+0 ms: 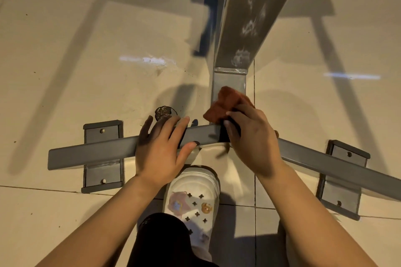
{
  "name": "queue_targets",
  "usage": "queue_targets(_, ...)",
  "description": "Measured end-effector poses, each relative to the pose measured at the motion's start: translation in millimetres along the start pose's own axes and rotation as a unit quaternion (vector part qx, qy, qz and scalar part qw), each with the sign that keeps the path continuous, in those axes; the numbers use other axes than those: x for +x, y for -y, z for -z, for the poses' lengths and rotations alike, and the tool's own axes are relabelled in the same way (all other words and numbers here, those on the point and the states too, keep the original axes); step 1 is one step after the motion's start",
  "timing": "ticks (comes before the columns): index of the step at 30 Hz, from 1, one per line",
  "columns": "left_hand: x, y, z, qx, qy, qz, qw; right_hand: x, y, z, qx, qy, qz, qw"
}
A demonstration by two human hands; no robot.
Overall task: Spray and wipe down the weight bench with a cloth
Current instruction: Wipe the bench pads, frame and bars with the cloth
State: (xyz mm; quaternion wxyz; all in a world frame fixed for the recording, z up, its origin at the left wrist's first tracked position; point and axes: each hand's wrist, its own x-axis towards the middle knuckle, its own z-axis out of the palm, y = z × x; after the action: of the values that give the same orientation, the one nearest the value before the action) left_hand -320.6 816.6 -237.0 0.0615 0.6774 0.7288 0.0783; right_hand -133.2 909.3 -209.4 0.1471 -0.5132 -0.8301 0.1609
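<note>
The grey metal frame of the weight bench fills the view: a cross bar [93,153] runs left to right near the floor and a thick beam [245,19] rises away from its middle, streaked with whitish marks. My left hand [160,147] rests on the cross bar, fingers over the far edge and thumb on the near side. My right hand [253,136] grips a rust-brown cloth [227,104] and presses it where the beam meets the cross bar. No spray bottle is in view.
Two grey bolted foot plates [102,156] [345,178] hold the cross bar on the beige tiled floor. A dark round floor drain [163,112] lies just beyond my left hand. My white clog [193,199] stands under the bar.
</note>
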Motion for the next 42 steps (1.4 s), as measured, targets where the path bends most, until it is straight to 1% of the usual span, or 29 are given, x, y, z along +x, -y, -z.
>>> queue_targets(1, 0.0, 0.3, -0.9, -0.011, 0.001, 0.001, 1.0, -1.7, -4.3, 2.8, 0.031, 0.011, 0.005, 0.999)
queue_targets(4, 1.9, 0.9, -0.9, -0.021, -0.002, -0.001, 1.0, 8.2, -5.2, 4.6, 0.116, 0.08, 0.002, 0.99)
queue_targets(5, 2.2, 1.4, -0.9, -0.008, -0.004, -0.006, 1.0, 14.6, -6.1, -0.2, 0.106, 0.102, 0.012, 0.989)
queue_targets(7, 1.7, 2.0, 0.6, 0.017, -0.005, -0.01, 1.0, 28.5, -6.5, -14.5, 0.032, 0.144, 0.045, 0.988)
queue_targets(8, 1.4, 2.1, 1.7, 0.021, -0.002, -0.009, 1.0, 36.4, -8.7, -23.0, 0.001, 0.149, 0.055, 0.987)
queue_targets(9, 1.1, 1.8, 2.8, 0.024, 0.004, -0.007, 1.0, 43.4, -10.3, -28.3, -0.007, 0.137, 0.056, 0.989)
queue_targets(10, 1.0, 1.6, 3.1, 0.024, 0.01, -0.004, 1.0, 49.3, -12.3, -32.9, 0.014, 0.107, 0.04, 0.993)
queue_targets(12, 1.0, 1.5, 3.1, 0.022, 0.018, -0.002, 1.0, 55.1, -11.4, -33.0, 0.08, 0.032, -0.037, 0.996)
queue_targets(14, 1.5, 1.2, 3.2, 0.025, 0.02, -0.001, 0.999, 54.4, -8.6, -33.7, 0.098, -0.027, -0.082, 0.991)
queue_targets(16, 2.2, 0.9, 2.9, 0.03, 0.019, 0.002, 0.999, 55.3, -4.6, -33.0, 0.105, -0.038, -0.105, 0.988)
queue_targets(19, 0.4, 0.6, 3.5, 0.028, 0.018, 0.003, 0.999, 59.7, -4.5, -26.7, 0.15, -0.024, -0.155, 0.976)
queue_targets(20, 0.4, 0.3, 4.2, 0.029, 0.017, 0.001, 0.999, 60.1, -5.5, -25.0, 0.15, -0.02, -0.166, 0.974)
queue_targets(24, 1.0, 1.0, 3.8, 0.025, 0.02, -0.006, 0.999, 39.7, 2.4, -13.9, 0.086, 0.008, -0.135, 0.987)
queue_targets(26, 0.3, 1.2, 3.8, 0.021, 0.023, -0.004, 1.0, 23.6, 8.5, -5.3, 0.042, 0.033, -0.126, 0.991)
queue_targets(29, 0.5, 0.2, 5.0, 0.023, 0.022, -0.001, 1.0, 9.3, 16.8, 6.4, -0.021, 0.092, -0.073, 0.993)
queue_targets(31, 1.2, -0.4, 6.0, 0.023, 0.023, -0.001, 0.999, 9.2, 21.8, 6.3, -0.028, 0.124, -0.055, 0.99)
queue_targets(35, 1.2, -1.5, 8.1, 0.035, 0.035, 0.003, 0.999, 33.1, 18.0, -11.8, -0.006, 0.152, -0.013, 0.988)
queue_targets(37, -0.5, -1.7, 7.8, 0.041, 0.033, 0.004, 0.999, 51.4, 8.4, -21.4, 0.049, 0.133, -0.027, 0.989)
queue_targets(41, -1.7, -1.7, 7.9, 0.045, 0.031, 0.006, 0.998, 59.9, -4.1, -31.4, 0.109, 0.016, -0.03, 0.994)
queue_targets(42, -2.1, -1.7, 7.7, 0.044, 0.034, 0.007, 0.998, 57.9, -6.0, -31.4, 0.132, -0.002, -0.032, 0.991)
